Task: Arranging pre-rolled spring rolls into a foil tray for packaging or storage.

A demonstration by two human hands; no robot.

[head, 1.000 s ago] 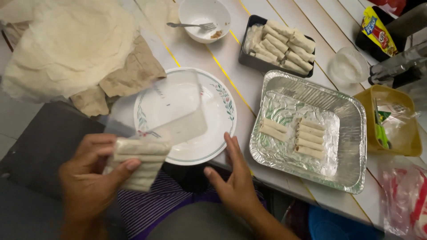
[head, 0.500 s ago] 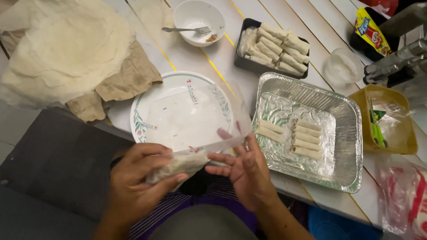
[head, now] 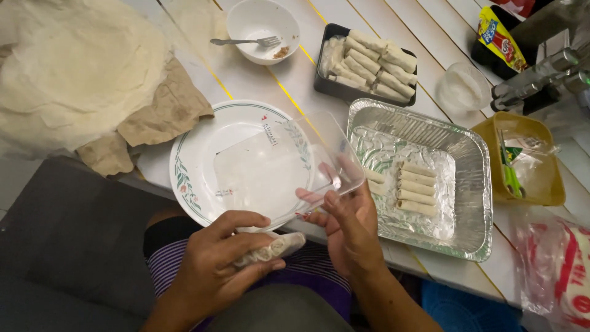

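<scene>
Fingers of the left hand (head: 224,261) curl around a bundle of pale rolled wrappers (head: 270,250), closed firmly on it just above the lap, below the table edge. The right hand (head: 347,227) pinches the near edge of a clear plastic sheet (head: 279,169) between thumb and fingertips — the sheet lifts up and slants over the right part of a white plate (head: 196,166) with a green leaf border. Through the plastic the plate's rim shows blurred.

Just right of the plate sits a foil tray (head: 467,178), lined with crinkled foil, holding a short column of finished spring rolls (head: 416,187) near its middle. Beyond it, a black rectangular tray (head: 326,86) carries many more rolls, stacked close. A white bowl (head: 246,24) with a fork (head: 243,42) laid across it stands at the far edge, a few brown crumbs inside.

At far left a heap of thin round wrappers (head: 74,74) rests on brown paper (head: 166,114). To the right — a yellow container (head: 553,184) with green utensils, and a round clear plastic lid (head: 462,89) on the white slatted table (head: 295,80).
</scene>
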